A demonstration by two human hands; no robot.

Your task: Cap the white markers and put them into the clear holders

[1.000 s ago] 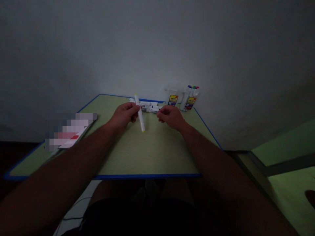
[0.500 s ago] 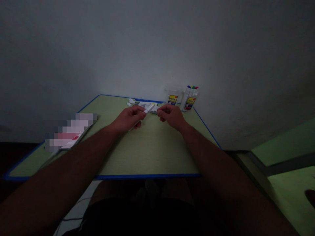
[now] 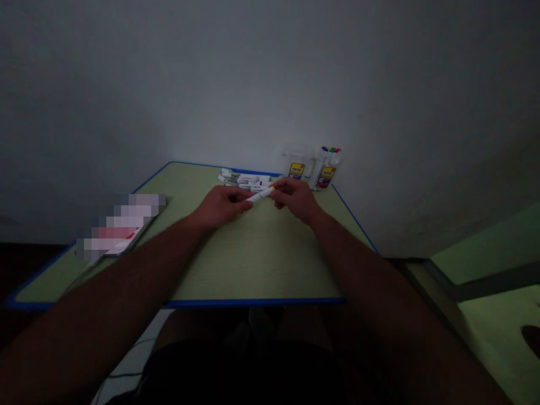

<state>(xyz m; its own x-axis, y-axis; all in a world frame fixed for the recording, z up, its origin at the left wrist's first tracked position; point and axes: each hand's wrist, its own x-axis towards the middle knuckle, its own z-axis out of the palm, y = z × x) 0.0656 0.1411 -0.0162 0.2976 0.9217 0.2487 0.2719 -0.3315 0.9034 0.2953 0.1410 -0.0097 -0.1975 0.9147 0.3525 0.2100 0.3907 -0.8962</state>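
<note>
A white marker with a yellow end is held between my two hands above the table. My left hand pinches its left part between thumb and fingers. At the yellow end, my right hand has closed its thumb and fingertips around the tip. Just behind the hands, several white markers lie in a loose pile near the table's back edge, partly covered by my fingers.
A clear plastic case with a yellow label stands at the back, beside a second case holding markers with coloured ends. At the left lies a flat device with a blurred screen and a cable. The table has a blue rim and backs onto a wall.
The marker has swung flatter and its yellow end has come to my right hand, which now grips it. My left hand has turned slightly; the right has barely moved.
</note>
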